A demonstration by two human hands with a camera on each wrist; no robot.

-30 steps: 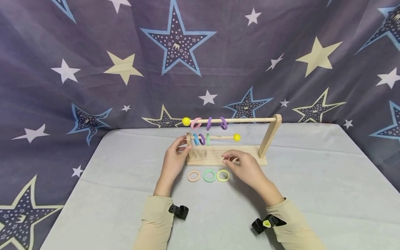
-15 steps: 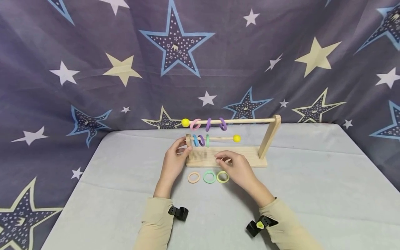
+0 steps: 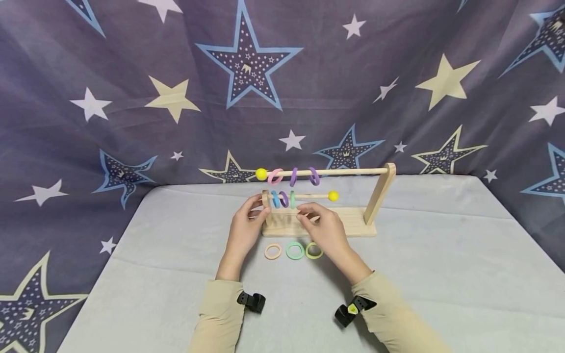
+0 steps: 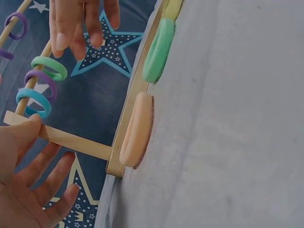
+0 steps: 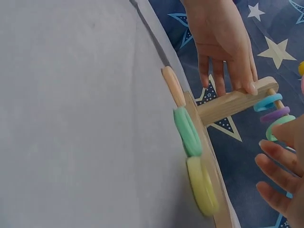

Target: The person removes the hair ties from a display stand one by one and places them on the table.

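Observation:
My left hand grips the short left post of a wooden stand, thumb in front and fingers behind. On the stand's lower rod hang blue, purple and green hair ties. My right hand is held beside the green one, fingers loosely bent and holding nothing; a small gap shows in the left wrist view. In front of the base lie a peach hair tie, a green one and a yellow one.
The upper rod carries a pink hair tie and two purple ones. Yellow balls cap the upper rod and the lower rod. A tall post stands at right. Behind the grey-covered table hangs a star-patterned cloth.
My right hand has moved left and slightly up, from over the base to beside the green hair tie on the lower rod. The left hand keeps its hold on the post.

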